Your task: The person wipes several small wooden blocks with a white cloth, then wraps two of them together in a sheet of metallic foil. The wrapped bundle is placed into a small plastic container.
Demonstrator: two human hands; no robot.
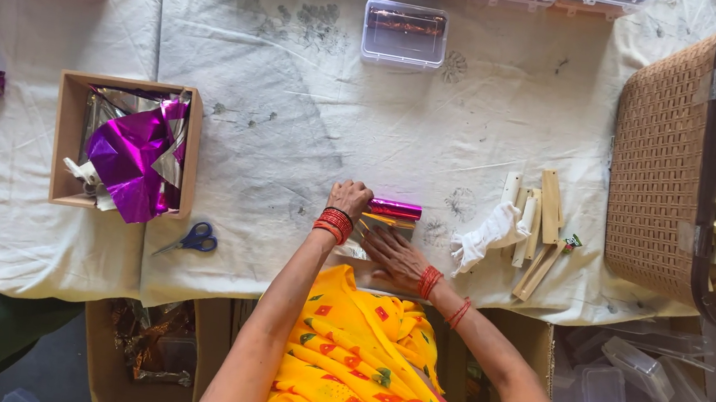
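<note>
My left hand is closed over the left end of a small block wrapped in shiny magenta foil, which lies on the white cloth. Just below it my right hand lies flat with fingers spread, pressing a piece of foil or clear wrap against the cloth. Both wrists carry red bangles. A pile of bare wooden sticks and a white cloth glove rest to the right of my hands.
A wooden box holding crumpled purple foil sits left, with blue-handled scissors beside it. A clear plastic case lies at the back. A brown woven basket of wooden blocks stands right. Cardboard boxes and clear lids sit below the table edge.
</note>
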